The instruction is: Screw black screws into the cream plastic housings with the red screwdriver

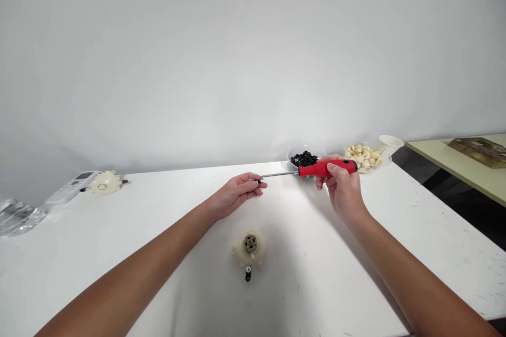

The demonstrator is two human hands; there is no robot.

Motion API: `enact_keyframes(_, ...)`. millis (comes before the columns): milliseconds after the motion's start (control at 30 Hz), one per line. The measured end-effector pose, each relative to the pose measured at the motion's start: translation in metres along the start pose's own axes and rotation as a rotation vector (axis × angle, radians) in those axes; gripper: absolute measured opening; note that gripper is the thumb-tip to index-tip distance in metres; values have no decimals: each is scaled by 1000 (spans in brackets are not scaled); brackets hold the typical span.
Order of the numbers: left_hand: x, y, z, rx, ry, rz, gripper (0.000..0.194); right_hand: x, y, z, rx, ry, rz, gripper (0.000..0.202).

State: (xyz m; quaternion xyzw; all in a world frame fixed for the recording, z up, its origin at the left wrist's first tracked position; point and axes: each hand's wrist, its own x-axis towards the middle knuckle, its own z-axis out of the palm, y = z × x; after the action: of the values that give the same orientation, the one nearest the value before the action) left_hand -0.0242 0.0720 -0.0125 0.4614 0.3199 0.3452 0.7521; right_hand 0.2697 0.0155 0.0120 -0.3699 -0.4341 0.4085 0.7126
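My right hand [342, 187] is wrapped round the red handle of a screwdriver [322, 168], which lies nearly level with its shaft pointing left. At the tip of that shaft, the fingers of my left hand [239, 193] pinch a small black piece [260, 180], too small to make out in detail, perhaps a screw. Both hands are raised above the white table. Below them stands a cream plastic motor housing [259, 255] with a round vented metal part [250, 244] in its middle. A short black fitting [248, 275] with a pale end sits at its near side.
Behind the screwdriver are a clear bowl of small black parts [304, 159], a clear container of cream pieces [364, 157] and a white cup [390, 143]. At left lie another cream housing [105, 183], a white remote control [73, 188] and clear plastic [19, 217]. A greenish table [466, 171] stands right.
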Motion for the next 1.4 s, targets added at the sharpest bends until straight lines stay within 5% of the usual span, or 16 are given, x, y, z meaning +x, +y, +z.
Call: enact_keyframes(1400, 3, -4, -1, 2, -5, 40, 24, -1, -2, 1, 5, -12, 26, 15)
